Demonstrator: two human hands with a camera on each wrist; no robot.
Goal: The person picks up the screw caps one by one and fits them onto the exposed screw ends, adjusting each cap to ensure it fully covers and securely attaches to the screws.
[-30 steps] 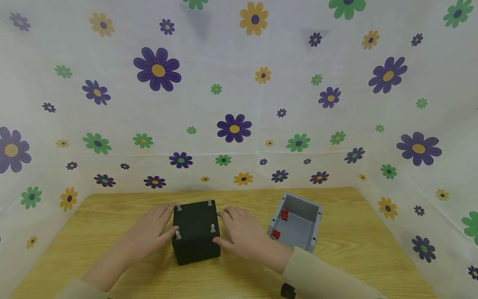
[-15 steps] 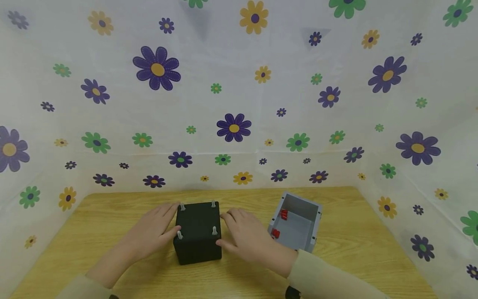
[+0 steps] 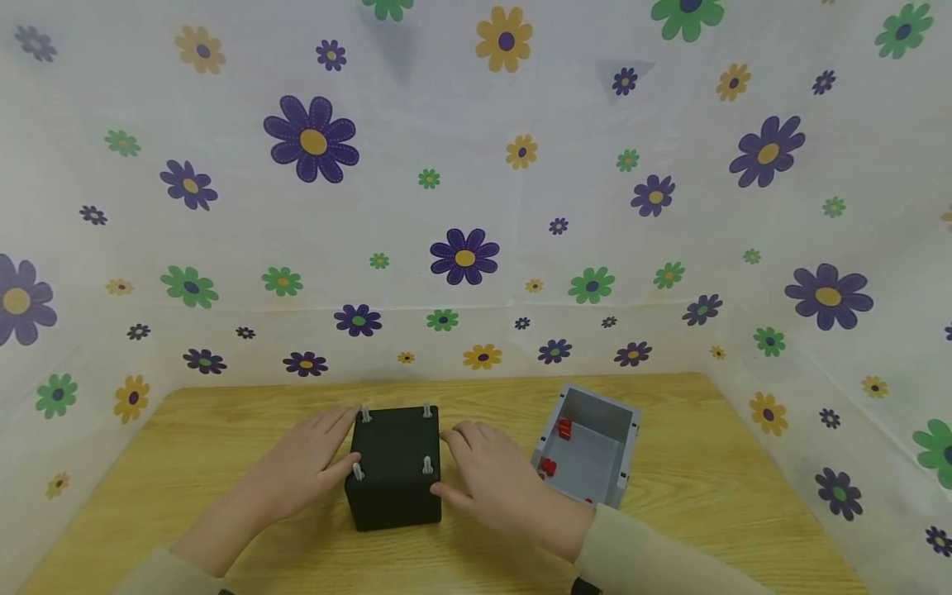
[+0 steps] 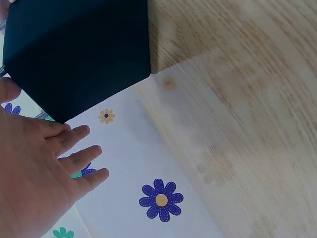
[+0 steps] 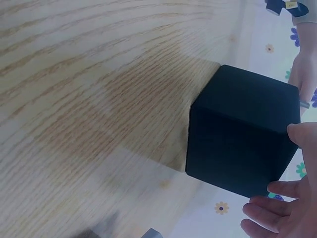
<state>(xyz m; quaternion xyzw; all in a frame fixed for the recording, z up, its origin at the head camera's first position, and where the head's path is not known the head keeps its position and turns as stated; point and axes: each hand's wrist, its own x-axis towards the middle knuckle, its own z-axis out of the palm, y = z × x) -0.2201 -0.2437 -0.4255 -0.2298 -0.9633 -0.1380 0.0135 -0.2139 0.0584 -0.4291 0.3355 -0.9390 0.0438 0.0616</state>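
Note:
A black box (image 3: 397, 446) stands on the table, with a grey pin (image 3: 427, 465) upright near each corner of its top. My left hand (image 3: 301, 467) lies along its left side, thumb at the near left top edge. In the left wrist view the left fingers (image 4: 79, 161) are spread and nearly straight, with the forefinger at the box's corner. On the opposite side is my right hand (image 3: 494, 475), its thumb tip at the near right edge. The right wrist view shows its fingers (image 5: 262, 215) loosely extended beside the box.
To the right of the black box stands a grey open-topped box (image 3: 601, 397). Small red pieces (image 3: 549, 467) lie inside it, and my right sleeve (image 3: 647, 549) overlaps its near end. Behind the wooden table (image 3: 714, 471) hangs a white flower-printed cloth (image 3: 416, 99).
Over the past second the black box has shifted slightly to the right, both hands moving along with it. In the last half second box and hands have barely moved.

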